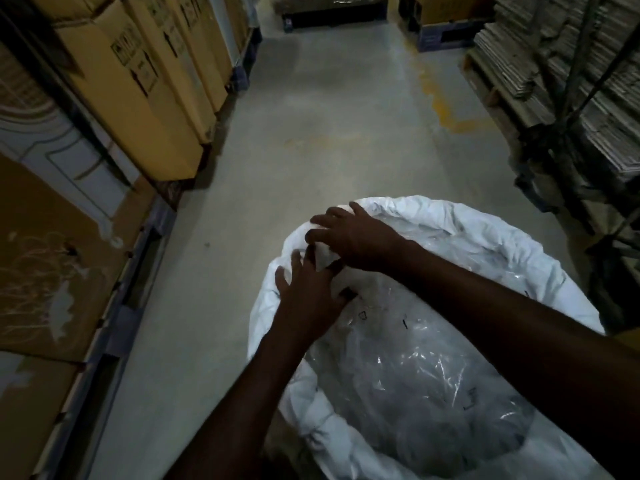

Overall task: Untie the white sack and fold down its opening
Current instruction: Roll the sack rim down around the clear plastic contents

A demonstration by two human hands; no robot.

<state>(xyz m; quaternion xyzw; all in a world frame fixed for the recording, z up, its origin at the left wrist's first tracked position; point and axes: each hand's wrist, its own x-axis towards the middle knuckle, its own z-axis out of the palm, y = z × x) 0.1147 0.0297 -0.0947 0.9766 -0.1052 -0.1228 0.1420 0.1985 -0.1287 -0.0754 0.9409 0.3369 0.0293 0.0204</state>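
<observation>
On one sack's (485, 244) rim, two hands (308, 296)

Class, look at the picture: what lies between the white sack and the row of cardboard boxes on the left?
In the head view, only bare grey floor separates the sack from the boxes.
</observation>
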